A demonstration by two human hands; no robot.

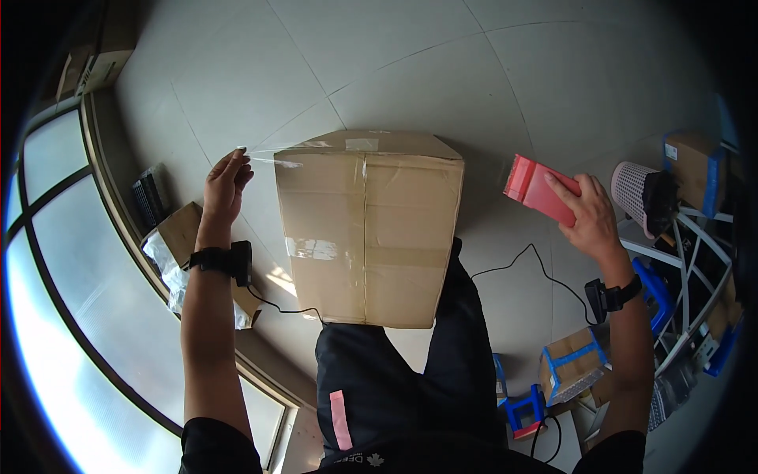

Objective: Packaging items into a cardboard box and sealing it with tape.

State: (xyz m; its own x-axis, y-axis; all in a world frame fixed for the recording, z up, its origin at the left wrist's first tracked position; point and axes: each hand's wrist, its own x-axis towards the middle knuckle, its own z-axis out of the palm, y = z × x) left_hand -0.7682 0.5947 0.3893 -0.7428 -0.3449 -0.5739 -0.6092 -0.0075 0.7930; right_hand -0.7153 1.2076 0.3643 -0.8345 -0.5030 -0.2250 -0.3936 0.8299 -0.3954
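A large brown cardboard box [324, 205] stands in front of my legs, its flaps meeting at a centre seam with clear tape along it. To the left of the box's far left corner, my left hand [227, 180] is closed in a pinch on a strip of clear tape [267, 153] that stretches to that corner. Off the box's right side, my right hand [588, 209] grips a red tape dispenser [541, 188], its wide end pointing left toward the box. The dispenser is apart from the cardboard. Each wrist wears a black strapped device.
Along the left runs a frosted glass door [71, 229], with an opened carton [180, 229] holding clear plastic beside it. At right are a pink perforated basket [632, 189], a metal rack [695, 276] and blue-taped cartons [572, 359]. A black cable [533, 249] crosses the tiled floor [410, 87].
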